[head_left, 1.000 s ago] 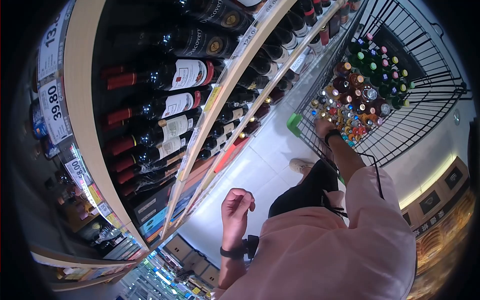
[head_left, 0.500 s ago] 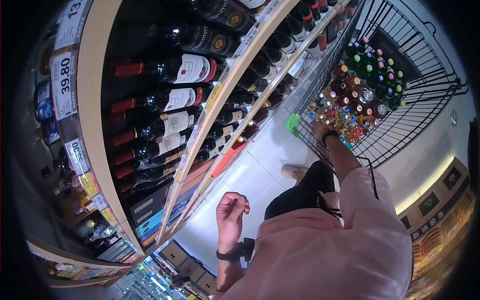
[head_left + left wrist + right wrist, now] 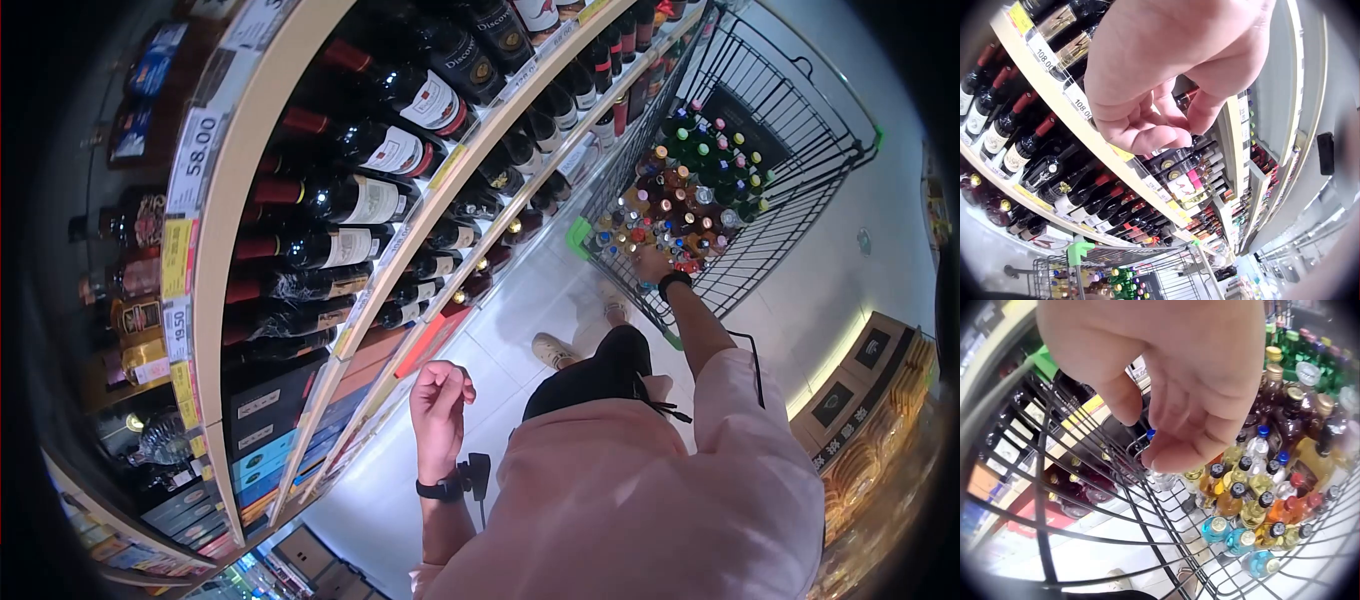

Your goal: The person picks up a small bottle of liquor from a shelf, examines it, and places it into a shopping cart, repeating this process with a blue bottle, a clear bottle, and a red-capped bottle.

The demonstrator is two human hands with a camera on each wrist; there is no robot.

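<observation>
My right hand point(image 3: 653, 265) reaches over the near end of a wire shopping cart point(image 3: 775, 262). Below its loosely bent fingers point(image 3: 1179, 456) stand small bottles point(image 3: 1230, 501) with black, blue and red caps. One blue cap point(image 3: 1150, 434) shows in the gap between thumb and fingers, its bottle partly hidden behind them; the thumb stands apart from the fingertips. My left hand point(image 3: 440, 395) is raised in front of the wine shelf, fingers loosely curled and thumb near the fingertips. Nothing shows in it in the left wrist view.
Wine bottles point(image 3: 370, 200) with price tags fill the shelves at the left. Larger amber bottles point(image 3: 690, 190) and green bottles point(image 3: 725, 150) stand farther back in the cart. Pale floor tiles point(image 3: 500, 365) lie between shelf and cart. A lit display point(image 3: 880, 430) stands at the right.
The head view has turned, so shelf and cart sit differently in it. A second shoe shows now. My right hand stays over the small bottles, and my left stays raised.
</observation>
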